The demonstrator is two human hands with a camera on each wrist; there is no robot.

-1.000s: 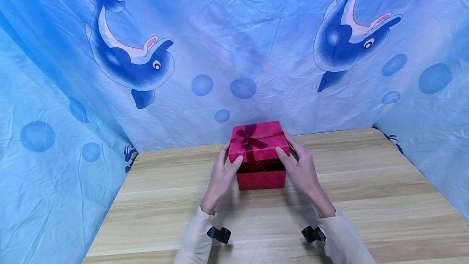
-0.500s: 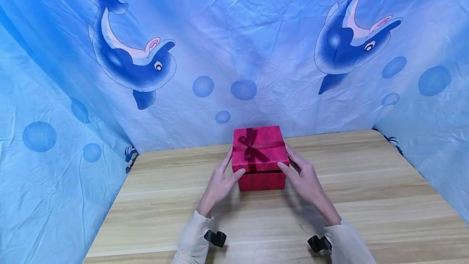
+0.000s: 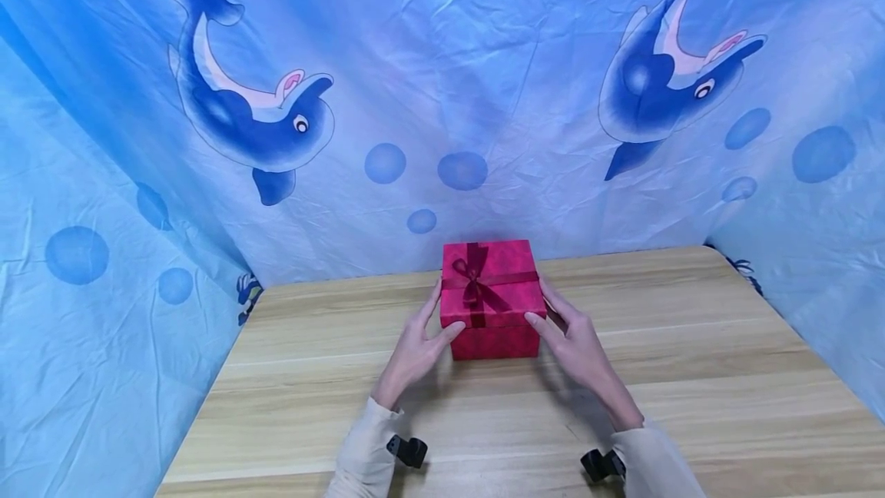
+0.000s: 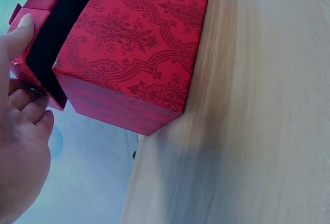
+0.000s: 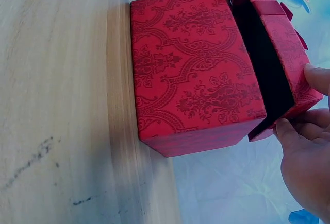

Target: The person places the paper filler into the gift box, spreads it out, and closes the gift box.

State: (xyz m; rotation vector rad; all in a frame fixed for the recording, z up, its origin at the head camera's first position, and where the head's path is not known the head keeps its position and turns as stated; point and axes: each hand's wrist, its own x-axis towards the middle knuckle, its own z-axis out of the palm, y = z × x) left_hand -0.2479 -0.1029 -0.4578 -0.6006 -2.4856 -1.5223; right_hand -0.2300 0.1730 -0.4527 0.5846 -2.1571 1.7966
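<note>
A red patterned gift box (image 3: 495, 344) stands on the wooden table, its lid (image 3: 515, 302) sitting low over the top. Dark red ribbon crosses the lid, tied in a bow (image 3: 473, 277). My left hand (image 3: 413, 352) grips the lid's left side, thumb on its front edge and fingers along the side. On the opposite side my right hand (image 3: 575, 346) holds the lid the same way. From below, both wrist views show the lid's dark underside and a gap between the lid (image 5: 289, 54) and the box body (image 4: 134, 44). The inside of the box is hidden.
The wooden table (image 3: 276, 406) spreads around the box. Behind it and at both sides hangs a blue cloth (image 3: 484, 83) printed with dolphins and bubbles. A small black camera (image 3: 408, 452) sits at the left wrist, another black camera (image 3: 601, 466) at the right.
Both hands have brought the lid down onto the box. One second ago it was tilted up with the box's front opening showing; now that opening is covered in the head view.
</note>
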